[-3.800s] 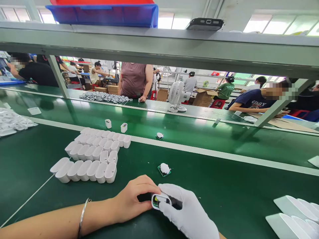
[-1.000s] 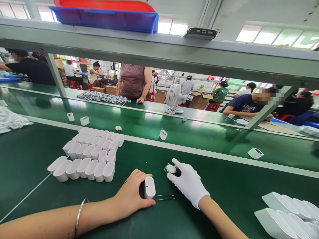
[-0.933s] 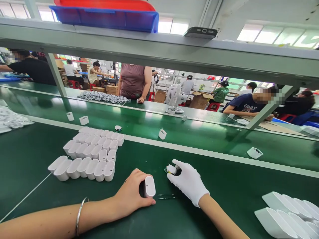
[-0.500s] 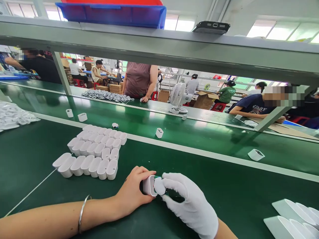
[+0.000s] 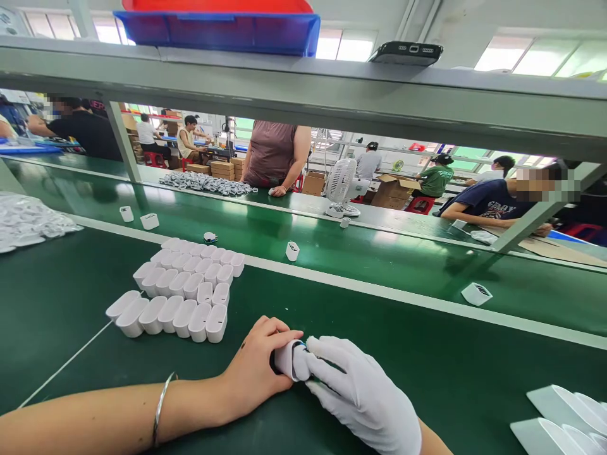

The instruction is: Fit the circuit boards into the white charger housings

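Observation:
My left hand (image 5: 253, 360), bare with a bangle on the wrist, is closed around a white plastic housing (image 5: 284, 360) tipped on its side, its mouth facing right. In a white glove, my right hand (image 5: 363, 395) has its fingertips at that mouth, on a small circuit board with a round white part (image 5: 300, 363). The board sits at least partly inside the housing; the fingers hide much of it. Left of my hands, rows of white oval housings (image 5: 176, 313) stand with their open ends up on the green work surface (image 5: 265, 417).
Behind a pale strip, a green belt carries scattered white housings (image 5: 293, 251) and another board (image 5: 210, 237). White parts lie at far left (image 5: 33, 221) and lower right (image 5: 564, 411). A shelf beam (image 5: 303, 88) crosses overhead. A person (image 5: 277, 155) stands opposite, beside a fan (image 5: 340, 183).
The circuit board has gone further into the housing, with my right fingers pressed closer to its mouth. Items on the belt have shifted slightly left.

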`<state>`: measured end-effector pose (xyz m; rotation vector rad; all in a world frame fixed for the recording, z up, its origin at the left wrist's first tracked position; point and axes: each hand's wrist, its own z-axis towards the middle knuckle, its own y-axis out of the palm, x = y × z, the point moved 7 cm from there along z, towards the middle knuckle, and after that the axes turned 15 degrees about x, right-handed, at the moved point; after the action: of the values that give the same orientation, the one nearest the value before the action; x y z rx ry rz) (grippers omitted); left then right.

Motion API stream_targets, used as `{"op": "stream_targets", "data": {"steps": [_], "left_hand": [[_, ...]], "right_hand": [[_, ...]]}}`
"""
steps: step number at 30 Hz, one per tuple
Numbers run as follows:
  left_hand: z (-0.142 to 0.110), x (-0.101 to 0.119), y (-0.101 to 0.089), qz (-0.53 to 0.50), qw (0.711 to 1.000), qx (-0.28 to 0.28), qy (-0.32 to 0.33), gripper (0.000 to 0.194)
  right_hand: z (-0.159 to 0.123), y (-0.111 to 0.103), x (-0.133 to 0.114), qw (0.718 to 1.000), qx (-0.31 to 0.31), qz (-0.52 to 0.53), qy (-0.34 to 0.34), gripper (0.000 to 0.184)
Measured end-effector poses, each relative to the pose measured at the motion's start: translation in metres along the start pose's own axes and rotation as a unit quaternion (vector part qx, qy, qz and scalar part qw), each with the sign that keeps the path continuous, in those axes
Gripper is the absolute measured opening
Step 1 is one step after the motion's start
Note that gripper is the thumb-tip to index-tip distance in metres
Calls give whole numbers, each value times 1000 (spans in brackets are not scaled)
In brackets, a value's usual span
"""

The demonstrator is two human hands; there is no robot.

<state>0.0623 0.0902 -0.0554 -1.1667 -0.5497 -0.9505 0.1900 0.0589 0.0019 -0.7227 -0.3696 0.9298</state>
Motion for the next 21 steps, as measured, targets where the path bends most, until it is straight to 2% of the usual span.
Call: {"op": "stream_targets", "data": {"steps": [8, 15, 17, 19, 20, 21], "left_hand": [[-1, 3, -2, 21, 999, 17, 25, 60], [-5, 13, -3, 33, 994, 41, 97, 59], [-5, 16, -4, 36, 992, 48, 107, 56], [-6, 19, -7, 28, 991, 65, 114, 53], [-6, 22, -9, 17, 990, 77, 120, 51], [-8, 25, -10, 4, 987, 89, 131, 49]], "right_hand": [[7, -2, -6, 1000, 0, -1, -2, 15], [7, 1, -4, 999, -26, 34, 21, 18], [3, 5, -1, 994, -25, 85, 67, 19], [-2, 8, 10, 972, -10, 156, 173, 21], [-7, 11, 19, 947, -8, 198, 252, 31], [-13, 16, 26, 908, -12, 248, 336, 44]]}}
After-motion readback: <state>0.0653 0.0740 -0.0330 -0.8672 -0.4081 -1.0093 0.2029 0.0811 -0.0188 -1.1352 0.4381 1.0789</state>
